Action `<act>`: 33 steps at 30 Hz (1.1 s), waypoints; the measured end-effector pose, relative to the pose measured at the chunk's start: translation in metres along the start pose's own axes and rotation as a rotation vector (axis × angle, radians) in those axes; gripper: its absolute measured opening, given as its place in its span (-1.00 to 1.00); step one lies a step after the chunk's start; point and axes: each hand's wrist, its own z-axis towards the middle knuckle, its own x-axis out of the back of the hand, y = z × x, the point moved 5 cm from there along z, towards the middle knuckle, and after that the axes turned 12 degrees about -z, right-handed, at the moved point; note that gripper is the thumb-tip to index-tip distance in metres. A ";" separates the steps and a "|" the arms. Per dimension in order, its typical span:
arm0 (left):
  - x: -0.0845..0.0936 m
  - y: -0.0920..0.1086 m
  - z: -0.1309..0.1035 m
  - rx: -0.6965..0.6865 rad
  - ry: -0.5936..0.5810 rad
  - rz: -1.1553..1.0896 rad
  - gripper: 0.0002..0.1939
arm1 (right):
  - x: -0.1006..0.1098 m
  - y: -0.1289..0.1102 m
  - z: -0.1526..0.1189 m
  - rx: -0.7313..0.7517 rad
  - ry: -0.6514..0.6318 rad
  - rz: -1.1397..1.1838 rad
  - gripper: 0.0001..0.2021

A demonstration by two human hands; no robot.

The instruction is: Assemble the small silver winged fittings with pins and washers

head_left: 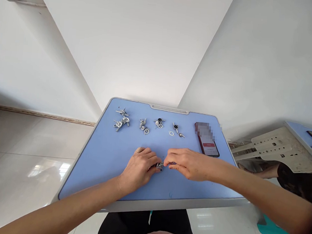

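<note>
On the blue desk top, my left hand [141, 164] is closed around a small metal valve [159, 165], thumb and fingers gripping its left side. From the right, my right hand [186, 163] meets the same valve with its fingers pinched together at the edge. What sits between those right fingertips is too small and hidden to name. Farther back lie similar metal valves [121, 122] in a group at the left. Nearer the middle are more valve pieces [143, 126] and a valve with a dark round opening [160, 121]. A flat gasket [171, 133] and a small lever [181, 135] lie to their right.
A phone [210, 149] with a lit screen lies on the right of the desk [99, 155]. Beyond the back edge stands a white wall [140, 40]. Another desk [305, 136] is at the right, with a person's leg [270, 172] beside it.
</note>
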 end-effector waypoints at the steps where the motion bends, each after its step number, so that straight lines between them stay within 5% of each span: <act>1: 0.000 0.000 0.000 -0.001 0.001 0.002 -0.92 | 0.004 0.001 0.002 -0.003 -0.046 0.001 -0.79; 6: 0.000 0.001 0.000 -0.003 0.002 0.021 -0.94 | 0.016 0.001 0.005 -0.229 -0.043 0.016 -0.80; 11: -0.001 0.000 0.000 -0.002 -0.003 0.021 -0.97 | 0.012 0.001 0.001 -0.430 -0.025 -0.205 -0.84; 14: -0.001 -0.001 0.000 -0.004 -0.012 0.021 -0.98 | 0.010 -0.001 0.002 -0.307 -0.070 -0.365 -0.82; 19: 0.000 -0.001 0.000 -0.004 -0.003 0.019 -0.95 | 0.008 -0.021 0.002 0.180 -0.080 -0.666 -0.70; 21: 0.000 -0.001 0.000 -0.005 0.004 0.020 -0.96 | 0.007 -0.022 0.003 0.164 -0.045 -0.642 -0.78; 23: 0.000 -0.002 0.000 -0.008 0.003 0.023 -0.97 | 0.007 -0.015 0.005 -0.012 0.002 -0.568 -0.96; 27: 0.000 -0.001 -0.001 -0.005 -0.014 0.028 -0.97 | 0.002 0.000 0.003 -0.332 0.043 -0.550 -0.88; 33: 0.001 0.000 0.000 -0.003 -0.016 0.025 -0.98 | 0.000 -0.018 0.000 0.033 0.083 -0.392 -0.77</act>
